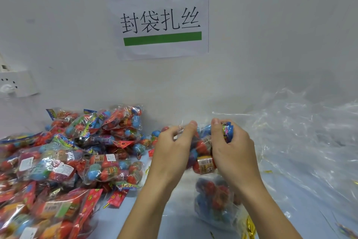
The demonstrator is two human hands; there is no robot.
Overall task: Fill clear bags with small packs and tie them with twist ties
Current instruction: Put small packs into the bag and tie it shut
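Red and blue small packs (64, 163) lie heaped on the left of the pale blue table (174, 225), against the white wall. Right of the heap, the left hand (170, 149) pinches the clear bag (201, 147) with curled fingers. That bag is held up between both hands, its long axis running toward and away from the person, mouth pointing at the wall. The right hand (232, 151) grips its far end. Another filled bag (215, 198) lies beneath. Crumpled clear bags (302, 141) pile at the right, with gold twist ties (249, 227) by the near edge.
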